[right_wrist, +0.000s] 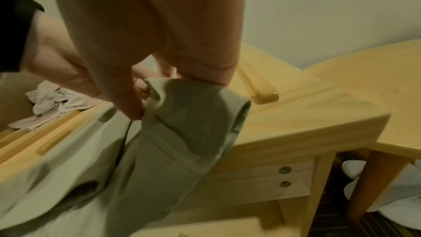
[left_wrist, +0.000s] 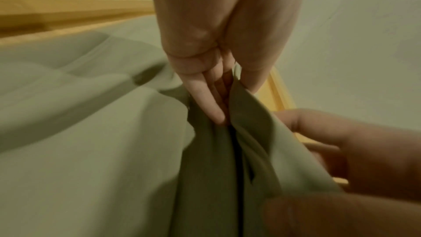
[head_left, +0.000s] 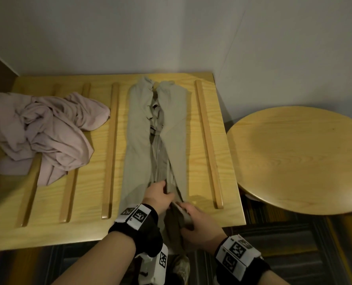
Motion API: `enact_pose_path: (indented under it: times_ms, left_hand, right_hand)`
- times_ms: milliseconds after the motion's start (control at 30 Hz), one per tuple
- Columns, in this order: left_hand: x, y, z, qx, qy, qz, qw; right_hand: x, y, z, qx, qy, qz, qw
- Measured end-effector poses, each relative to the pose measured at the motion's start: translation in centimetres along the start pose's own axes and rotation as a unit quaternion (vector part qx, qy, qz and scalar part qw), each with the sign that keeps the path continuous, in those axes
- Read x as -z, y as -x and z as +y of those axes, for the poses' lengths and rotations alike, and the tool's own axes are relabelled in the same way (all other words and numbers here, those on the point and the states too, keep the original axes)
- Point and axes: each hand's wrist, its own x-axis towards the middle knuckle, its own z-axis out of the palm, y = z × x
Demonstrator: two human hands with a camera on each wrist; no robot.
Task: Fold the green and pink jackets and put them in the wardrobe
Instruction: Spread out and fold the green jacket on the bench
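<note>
green jacket [head_left: 156, 130] lies stretched on the slatted table [head_left: 68, 202], its long axis running straight away from you, collar at the far edge and hem hanging over the near edge between your wrists. your left hand [head_left: 159, 197] pinches a fold of cloth near the middle seam, fingers [left_wrist: 205, 96] pressed together on it. your right hand [head_left: 199, 223], the nearer one, grips the ribbed hem [right_wrist: 182, 141], fingers curled round it. any lengthwise fold likely starts from this near end. pink jacket [head_left: 41, 130] sits crumpled well to the left, untouched.
</note>
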Motion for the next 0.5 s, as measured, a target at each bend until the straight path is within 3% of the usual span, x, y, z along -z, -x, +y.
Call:
enact_pose_path:
  times_ms: [133,333,500]
  left_hand:
    - [-0.3,0.7,-0.7,-0.011,0.002,0.049,0.999]
    - [-0.3,1.6,-2.1,-0.008,0.092,0.096,0.991]
    - [0.1,1.7,-4.1,-0.011,0.082,0.043,0.996]
  right_hand:
    - [-0.6,1.1,-0.1,-0.014,0.035,0.017,0.999]
    - [-1.6,1.6,-1.3,0.045,0.056,0.006,0.997]
    - [-3.2,1.3,-1.9,0.068,0.039,-0.073,0.994]
